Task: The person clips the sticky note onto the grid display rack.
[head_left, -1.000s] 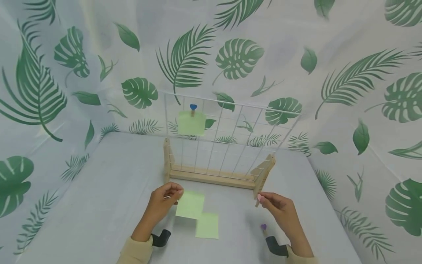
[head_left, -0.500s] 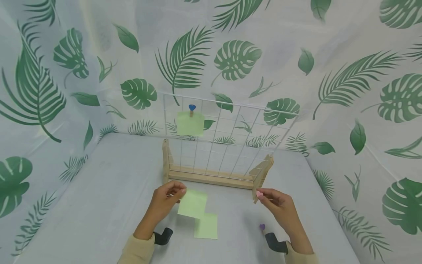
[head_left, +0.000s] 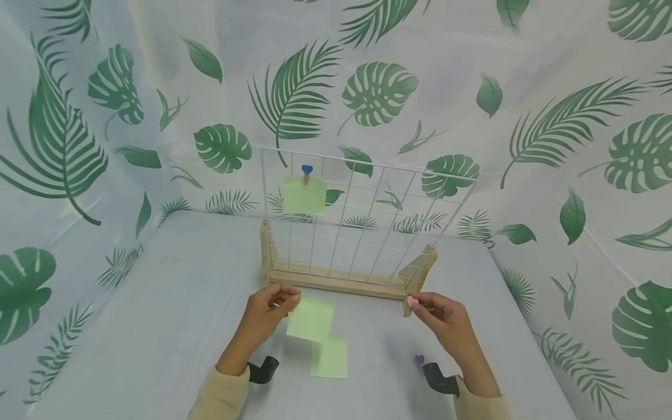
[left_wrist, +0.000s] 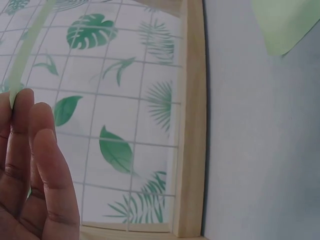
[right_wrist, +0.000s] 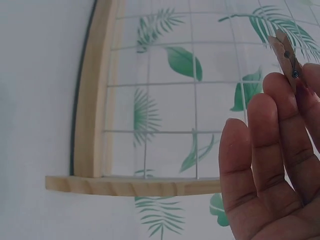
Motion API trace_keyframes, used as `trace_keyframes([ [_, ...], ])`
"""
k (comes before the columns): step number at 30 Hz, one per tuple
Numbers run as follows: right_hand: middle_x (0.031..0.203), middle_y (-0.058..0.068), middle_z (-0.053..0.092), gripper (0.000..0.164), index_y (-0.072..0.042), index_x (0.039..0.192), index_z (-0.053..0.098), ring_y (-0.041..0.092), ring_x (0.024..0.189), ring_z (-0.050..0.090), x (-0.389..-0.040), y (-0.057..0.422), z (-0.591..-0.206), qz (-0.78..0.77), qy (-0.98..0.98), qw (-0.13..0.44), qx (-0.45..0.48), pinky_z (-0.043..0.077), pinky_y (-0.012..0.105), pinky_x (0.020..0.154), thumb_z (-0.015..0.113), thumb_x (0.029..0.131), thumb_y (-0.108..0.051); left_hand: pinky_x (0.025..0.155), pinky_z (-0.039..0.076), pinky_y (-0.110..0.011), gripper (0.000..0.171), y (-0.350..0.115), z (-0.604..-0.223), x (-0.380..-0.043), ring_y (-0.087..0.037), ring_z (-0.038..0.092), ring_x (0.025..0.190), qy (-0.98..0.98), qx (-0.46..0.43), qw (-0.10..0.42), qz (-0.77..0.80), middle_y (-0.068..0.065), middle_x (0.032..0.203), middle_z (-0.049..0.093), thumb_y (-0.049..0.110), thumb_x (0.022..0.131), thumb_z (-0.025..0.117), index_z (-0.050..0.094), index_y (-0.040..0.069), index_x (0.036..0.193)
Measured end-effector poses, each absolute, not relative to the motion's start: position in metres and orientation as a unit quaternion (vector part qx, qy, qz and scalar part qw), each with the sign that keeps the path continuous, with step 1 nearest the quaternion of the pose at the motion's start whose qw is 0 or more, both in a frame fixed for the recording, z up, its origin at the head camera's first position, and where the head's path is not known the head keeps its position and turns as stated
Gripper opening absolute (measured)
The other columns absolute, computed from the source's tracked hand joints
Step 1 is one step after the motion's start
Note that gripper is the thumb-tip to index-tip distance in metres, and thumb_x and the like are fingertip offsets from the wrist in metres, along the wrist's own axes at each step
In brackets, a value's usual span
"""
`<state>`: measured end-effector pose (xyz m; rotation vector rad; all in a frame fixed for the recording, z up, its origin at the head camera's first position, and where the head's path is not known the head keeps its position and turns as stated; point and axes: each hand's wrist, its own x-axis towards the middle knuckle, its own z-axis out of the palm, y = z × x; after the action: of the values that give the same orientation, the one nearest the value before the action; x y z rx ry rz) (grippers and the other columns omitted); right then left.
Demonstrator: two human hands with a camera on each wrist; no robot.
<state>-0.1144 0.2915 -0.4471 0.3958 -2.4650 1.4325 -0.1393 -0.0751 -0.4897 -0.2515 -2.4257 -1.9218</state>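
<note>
My left hand (head_left: 266,312) pinches a light green paper note (head_left: 311,319) by its upper left corner, above the table. In the left wrist view the note (left_wrist: 25,52) shows edge-on between thumb and fingertips. A second green note (head_left: 329,359) lies on the table, partly behind the held one. My right hand (head_left: 443,321) pinches a small wooden clothespin (right_wrist: 286,52) with a pink heart (head_left: 412,301). Beyond both hands stands a white wire grid (head_left: 362,221) in a wooden base (head_left: 336,283). A third green note (head_left: 304,197) hangs at its upper left under a blue-heart clothespin (head_left: 307,170).
A purple-heart clothespin (head_left: 419,360) lies on the table near my right wrist, partly hidden by the black wrist mount (head_left: 440,380). Another black mount (head_left: 264,370) sits at my left wrist. Leaf-printed sheeting (head_left: 383,93) surrounds the white table (head_left: 184,303).
My left hand has moved slightly right and upward with the green note. The right hand has risen a little, carrying the pink-heart clothespin. The hanging note stays put.
</note>
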Motion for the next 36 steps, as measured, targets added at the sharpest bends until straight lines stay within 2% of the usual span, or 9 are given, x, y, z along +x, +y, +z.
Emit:
trace_keyframes([
  [7,0.1,-0.005,0.078,0.018,0.009,0.111,0.077,-0.002,0.089,0.069,-0.117,0.289,-0.44,0.505,-0.836,0.139,0.164,0.058,0.012,0.08,0.072,0.095,0.014,0.07,0.057,-0.025,0.011,-0.074,-0.489,-0.141,-0.013,0.069,0.08,-0.788,-0.088,0.028,-0.608,0.0,0.093,0.077,0.015,0.103,0.076,0.078,0.006,0.11],
  [16,0.099,-0.006,0.078,0.018,0.008,0.112,0.077,0.002,0.086,0.07,-0.119,0.286,-0.434,0.504,-0.837,0.137,0.166,0.058,0.013,0.077,0.073,0.095,0.012,0.072,0.056,-0.025,0.007,-0.073,-0.485,-0.144,-0.016,0.07,0.081,-0.794,-0.09,0.035,-0.6,0.0,0.093,0.077,0.012,0.103,0.075,0.078,0.007,0.107],
  [24,0.103,-0.018,0.075,0.02,0.009,0.112,0.077,-0.001,0.09,0.069,-0.125,0.283,-0.429,0.491,-0.835,0.149,0.2,0.057,0.012,0.081,0.073,0.094,0.015,0.073,0.055,-0.026,0.006,-0.07,-0.478,-0.146,-0.018,0.069,0.081,-0.797,-0.096,0.041,-0.595,0.001,0.091,0.076,0.012,0.103,0.075,0.078,0.009,0.107],
  [32,0.1,-0.015,0.076,0.018,0.006,0.112,0.079,0.0,0.088,0.068,-0.129,0.279,-0.42,0.481,-0.844,0.138,0.193,0.057,0.013,0.079,0.074,0.095,0.011,0.078,0.055,-0.026,0.007,-0.068,-0.476,-0.148,-0.013,0.07,0.086,-0.803,-0.097,0.052,-0.586,0.002,0.094,0.077,0.012,0.102,0.076,0.079,0.01,0.108],
  [36,0.101,0.0,0.079,0.017,0.006,0.113,0.079,-0.001,0.09,0.068,-0.131,0.277,-0.417,0.48,-0.847,0.131,0.188,0.057,0.013,0.081,0.073,0.097,0.009,0.077,0.056,-0.026,0.008,-0.067,-0.475,-0.149,-0.013,0.069,0.086,-0.802,-0.107,0.063,-0.584,0.001,0.094,0.077,0.013,0.103,0.076,0.079,0.008,0.109],
])
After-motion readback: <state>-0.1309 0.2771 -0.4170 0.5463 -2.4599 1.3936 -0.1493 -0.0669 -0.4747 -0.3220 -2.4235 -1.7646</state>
